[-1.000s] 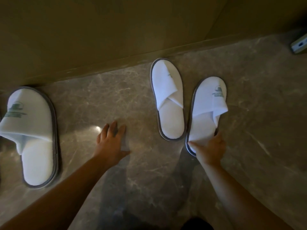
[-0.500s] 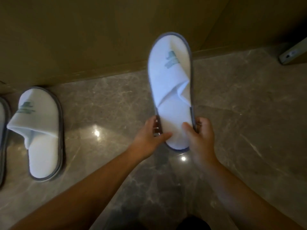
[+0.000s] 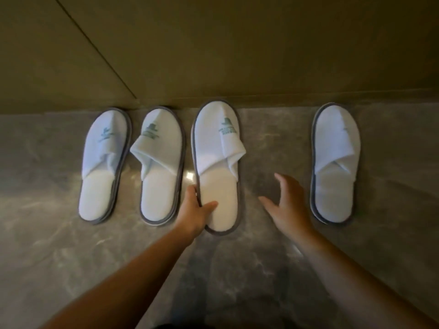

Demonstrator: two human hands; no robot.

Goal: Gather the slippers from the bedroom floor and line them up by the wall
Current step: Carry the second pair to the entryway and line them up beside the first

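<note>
Several white slippers with grey rims lie on the marble floor, toes at the wall. The far-left slipper (image 3: 102, 165) and the second slipper (image 3: 161, 167) lie side by side. The third slipper (image 3: 217, 162) sits just right of them; my left hand (image 3: 196, 212) grips its heel edge, thumb on the insole. My right hand (image 3: 288, 203) hovers open over bare floor, between the third slipper and the far-right slipper (image 3: 335, 162), touching neither.
A tan wall (image 3: 237, 55) with a low skirting runs across the top. Grey marble floor (image 3: 71, 257) spreads below the slippers. A gap of bare floor separates the third and the far-right slipper.
The slipper held up in both hands half a second ago now lies on the floor beside the left pair. My right hand has let go and moved right.
</note>
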